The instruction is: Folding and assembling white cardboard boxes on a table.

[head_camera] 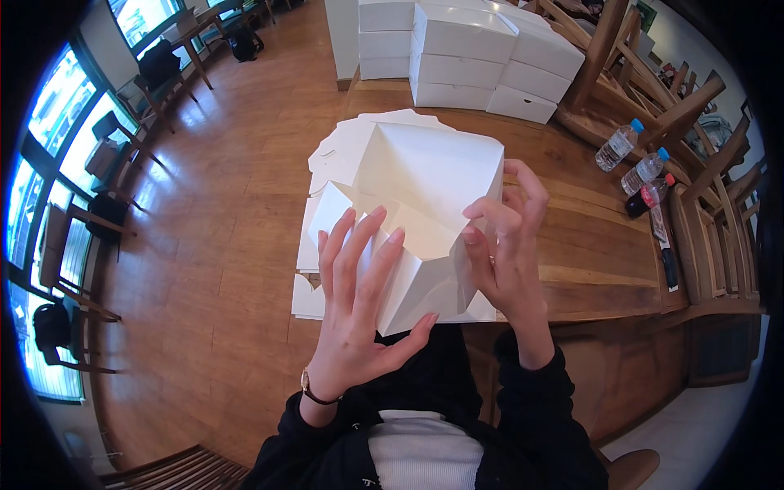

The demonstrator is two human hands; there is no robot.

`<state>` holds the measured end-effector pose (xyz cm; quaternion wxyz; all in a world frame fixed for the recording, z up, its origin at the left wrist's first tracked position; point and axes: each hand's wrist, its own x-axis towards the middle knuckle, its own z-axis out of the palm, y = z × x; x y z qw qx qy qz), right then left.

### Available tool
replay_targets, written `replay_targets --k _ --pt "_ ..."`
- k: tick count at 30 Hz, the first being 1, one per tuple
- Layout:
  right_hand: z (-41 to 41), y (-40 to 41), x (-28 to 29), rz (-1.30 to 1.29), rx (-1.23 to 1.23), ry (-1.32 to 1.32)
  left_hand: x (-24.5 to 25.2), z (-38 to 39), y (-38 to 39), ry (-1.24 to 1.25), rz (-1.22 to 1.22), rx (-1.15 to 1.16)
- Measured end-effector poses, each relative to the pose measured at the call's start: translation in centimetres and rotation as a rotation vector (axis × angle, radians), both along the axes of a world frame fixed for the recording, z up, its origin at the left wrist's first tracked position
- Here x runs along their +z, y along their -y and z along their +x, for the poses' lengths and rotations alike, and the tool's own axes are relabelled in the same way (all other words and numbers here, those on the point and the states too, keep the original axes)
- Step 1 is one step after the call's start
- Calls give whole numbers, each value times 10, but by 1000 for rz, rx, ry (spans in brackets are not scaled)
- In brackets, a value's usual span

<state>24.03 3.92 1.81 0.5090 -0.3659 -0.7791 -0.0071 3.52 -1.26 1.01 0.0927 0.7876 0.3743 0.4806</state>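
A partly folded white paperboard box (429,165) stands open in front of me, its inside facing up. My left hand (361,294) lies over the box's near left side, fingers spread across the folded panel and thumb near its lower edge. My right hand (508,239) pinches the right wall near its corner between thumb and fingers; some fingertips are hidden behind the wall. Beneath the box lies a stack of flat white box blanks (327,153) with cut tabs and slots. Part of this stack is covered by the box and my hands.
Closed white boxes (459,61) are piled at the table's far end. On the right of the wooden table (588,239) stand two water bottles (617,146) and a dark drink bottle (649,197), near a black-handled cutter (669,266). Upturned wooden chairs (649,79) rest beyond them.
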Motion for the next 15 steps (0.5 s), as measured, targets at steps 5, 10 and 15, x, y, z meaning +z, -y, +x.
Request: replay_targets --k 5,10,15 --pt "-2 2 -3 78 -11 56 -2 0 0 3 6 2" --pt "-4 4 -14 166 6 73 -2 0 -1 -11 3 0" --pt "5 2 -19 193 121 113 -1 -4 -2 -4 22 -5"
